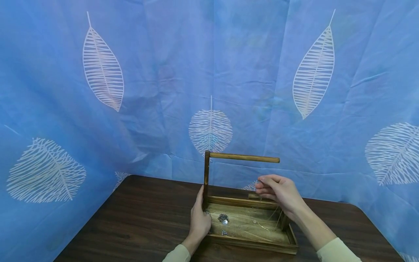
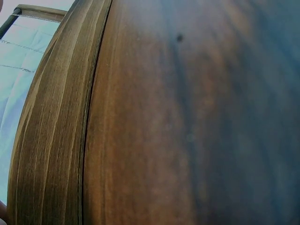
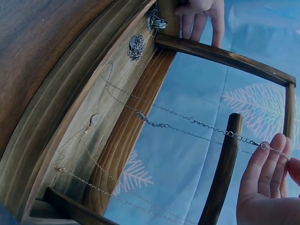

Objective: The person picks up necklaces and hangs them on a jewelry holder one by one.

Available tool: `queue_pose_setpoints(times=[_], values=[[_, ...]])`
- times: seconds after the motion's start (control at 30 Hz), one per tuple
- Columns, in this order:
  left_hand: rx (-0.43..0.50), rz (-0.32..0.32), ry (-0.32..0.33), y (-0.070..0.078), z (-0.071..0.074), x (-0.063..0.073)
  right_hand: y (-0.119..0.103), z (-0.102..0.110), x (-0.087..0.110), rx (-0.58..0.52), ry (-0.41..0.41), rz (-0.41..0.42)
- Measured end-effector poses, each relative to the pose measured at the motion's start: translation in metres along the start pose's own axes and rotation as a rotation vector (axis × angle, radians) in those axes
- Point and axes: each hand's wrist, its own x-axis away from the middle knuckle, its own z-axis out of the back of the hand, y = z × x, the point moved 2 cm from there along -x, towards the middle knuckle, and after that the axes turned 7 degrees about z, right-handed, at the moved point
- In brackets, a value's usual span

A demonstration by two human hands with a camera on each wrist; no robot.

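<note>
backdrop: blue leaf-print cloth (image 1: 183, 72) | furniture: dark wooden table (image 1: 137, 218)

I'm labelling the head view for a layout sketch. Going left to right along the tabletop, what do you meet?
Bare dark wooden table → left hand holding the upright post of the wooden tray stand → small silver trinket lying in the tray → thin silver chain → right hand with its pale sleeve.
</note>
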Motion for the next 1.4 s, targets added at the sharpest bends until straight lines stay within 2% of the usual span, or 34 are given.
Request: queue_pose_setpoints(times=[0.2,0.4,0.53,0.8,1.03,1.2,1.4], values=[[0.009,-0.024,0.005,0.002,0.001,0.000,0.000,0.006,0.002,0.000,0.013,-0.005],[0.037,-0.032,-0.017,0.003,0.002,-0.001,-0.002,0.012,0.005,-0.011,0.014,-0.013],[0.053,-0.016,-0.055,0.002,0.003,-0.003,-0.002,0.015,0.007,0.006,0.014,-0.017],[0.088,0.054,-0.149,-0.002,0.006,-0.004,0.003,0.020,0.012,0.057,0.031,-0.032],[0.092,0.062,-0.199,-0.001,0.010,-0.002,0.007,0.024,0.017,0.083,0.039,-0.041],[0.120,0.058,-0.217,-0.001,0.011,-0.003,0.013,0.027,0.021,0.088,0.047,-0.042],[0.149,0.071,-0.204,-0.002,0.011,-0.003,0.019,0.028,0.026,0.096,0.060,-0.051]])
